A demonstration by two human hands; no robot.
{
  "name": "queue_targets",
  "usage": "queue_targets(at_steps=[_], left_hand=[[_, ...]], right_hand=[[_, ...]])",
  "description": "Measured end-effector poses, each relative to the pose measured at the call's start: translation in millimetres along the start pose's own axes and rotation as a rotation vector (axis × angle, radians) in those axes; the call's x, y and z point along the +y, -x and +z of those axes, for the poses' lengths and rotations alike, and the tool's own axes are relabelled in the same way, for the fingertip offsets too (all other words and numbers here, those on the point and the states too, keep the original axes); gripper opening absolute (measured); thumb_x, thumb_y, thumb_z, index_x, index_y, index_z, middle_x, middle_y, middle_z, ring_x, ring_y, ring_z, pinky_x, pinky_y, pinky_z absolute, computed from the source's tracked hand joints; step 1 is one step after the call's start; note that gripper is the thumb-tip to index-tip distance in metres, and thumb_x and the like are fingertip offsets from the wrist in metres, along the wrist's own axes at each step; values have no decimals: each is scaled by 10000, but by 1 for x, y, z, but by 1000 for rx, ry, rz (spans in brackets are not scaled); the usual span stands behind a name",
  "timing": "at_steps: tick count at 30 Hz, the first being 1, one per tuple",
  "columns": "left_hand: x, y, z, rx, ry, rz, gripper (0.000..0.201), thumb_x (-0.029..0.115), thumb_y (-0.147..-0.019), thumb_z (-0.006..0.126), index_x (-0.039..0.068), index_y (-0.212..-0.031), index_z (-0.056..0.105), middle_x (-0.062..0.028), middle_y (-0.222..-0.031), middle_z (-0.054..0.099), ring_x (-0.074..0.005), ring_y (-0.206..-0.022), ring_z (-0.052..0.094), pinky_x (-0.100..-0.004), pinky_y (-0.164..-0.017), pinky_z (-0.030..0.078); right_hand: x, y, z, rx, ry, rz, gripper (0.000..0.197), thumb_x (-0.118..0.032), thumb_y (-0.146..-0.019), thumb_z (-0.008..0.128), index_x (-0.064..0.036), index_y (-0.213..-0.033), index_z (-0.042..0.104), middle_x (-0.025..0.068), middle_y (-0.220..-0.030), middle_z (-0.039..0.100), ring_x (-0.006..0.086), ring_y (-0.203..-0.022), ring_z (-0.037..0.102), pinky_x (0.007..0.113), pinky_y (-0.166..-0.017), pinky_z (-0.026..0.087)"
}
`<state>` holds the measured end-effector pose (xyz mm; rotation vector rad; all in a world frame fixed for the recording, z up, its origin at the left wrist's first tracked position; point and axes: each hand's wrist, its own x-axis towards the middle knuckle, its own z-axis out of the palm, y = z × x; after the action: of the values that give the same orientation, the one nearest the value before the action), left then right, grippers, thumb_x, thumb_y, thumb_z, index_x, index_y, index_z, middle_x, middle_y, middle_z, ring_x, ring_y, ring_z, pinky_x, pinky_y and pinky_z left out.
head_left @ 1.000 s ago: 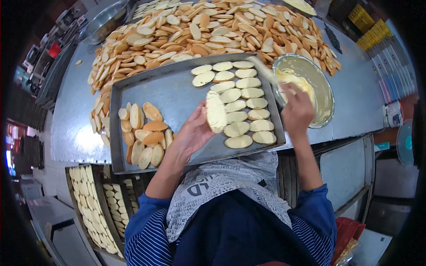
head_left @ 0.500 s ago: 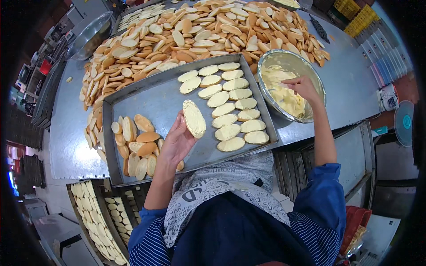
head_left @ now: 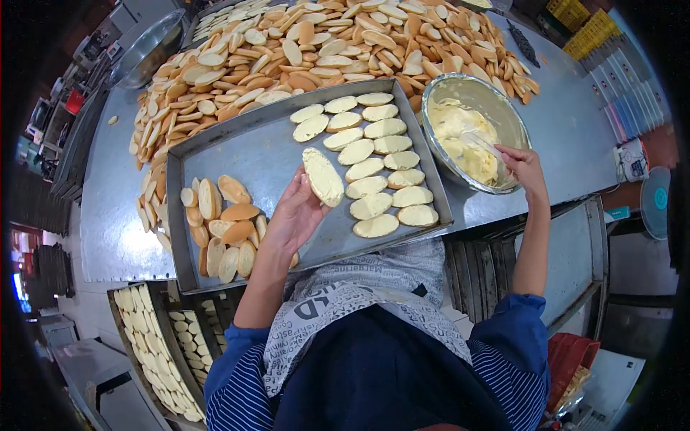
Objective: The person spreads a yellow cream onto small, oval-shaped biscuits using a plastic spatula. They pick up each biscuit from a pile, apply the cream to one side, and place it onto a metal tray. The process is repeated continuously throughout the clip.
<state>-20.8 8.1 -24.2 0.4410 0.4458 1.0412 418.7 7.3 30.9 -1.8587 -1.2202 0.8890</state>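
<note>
My left hand (head_left: pixel 293 215) is closed round the edge of an oval bread slice (head_left: pixel 323 177), its upper face coated in pale yellow cream, held above the metal tray (head_left: pixel 287 133). In my right hand (head_left: pixel 523 171) is the handle of a pale spatula (head_left: pixel 480 140), whose far end rests in the cream (head_left: pixel 460 129) inside a round metal bowl (head_left: pixel 519 129). Coated bread slices (head_left: pixel 376 225) lie in rows along the tray's right side. Bare bread slices (head_left: pixel 228 264) are heaped in its near left corner.
A large mound of bread slices (head_left: pixel 287 50) covers the table (head_left: pixel 568 136) behind the tray. A big steel bowl (head_left: pixel 147 50) stands at the far left. Below the table at left are trays of coated slices (head_left: pixel 154 352); a stack of trays (head_left: pixel 474 276) sits at lower right.
My right hand has drawn back toward me and to the right at the bowl, bringing the spatula into clearer view. My left hand has shifted slightly right with the coated slice.
</note>
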Motion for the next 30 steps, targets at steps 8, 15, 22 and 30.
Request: queue_targets(at_steps=[8, 15, 22, 30], left_hand=[[-4, -3, 6, 19, -65, -10, 504, 225, -928, 557, 120, -1367, 333, -40, -1314, 459, -183, -1206, 469, -343, -973, 438], [-5, -1, 11, 39, -99, -7, 457, 263, -952, 514, 117, -1351, 343, -49, -1320, 457, -186, -1211, 465, -356, -990, 423], [-15, -10, 15, -44, -6, -53, 466, 252, -943, 533, 90, -1342, 358, -54, -1312, 464, -182, -1212, 465, -347, -1004, 418], [-10, -9, 18, -17, 94, -42, 461, 247, -902, 595, 54, -1285, 424, -88, -1283, 489, -224, -1192, 484, -374, -1015, 415]], right_hand=[[3, 21, 11, -94, 115, -128, 243, 13, -815, 594, -58, -1014, 716, -19, -683, 630, 32, -532, 445, 206, -479, 360], [-6, 38, -10, -90, -79, 42, 230, -70, -827, 624, -35, -1042, 696, -6, -682, 624, 46, -530, 467, 192, -472, 321], [-37, 96, 100, 27, -146, -523, 289, 87, -798, 579, -38, -1029, 699, 79, -996, 669, 114, -773, 573, 238, -690, 469], [-54, 118, 155, 190, 368, -1071, 509, 88, -570, 555, -103, -1014, 716, 38, -903, 657, 202, -649, 568, 293, -588, 462]])
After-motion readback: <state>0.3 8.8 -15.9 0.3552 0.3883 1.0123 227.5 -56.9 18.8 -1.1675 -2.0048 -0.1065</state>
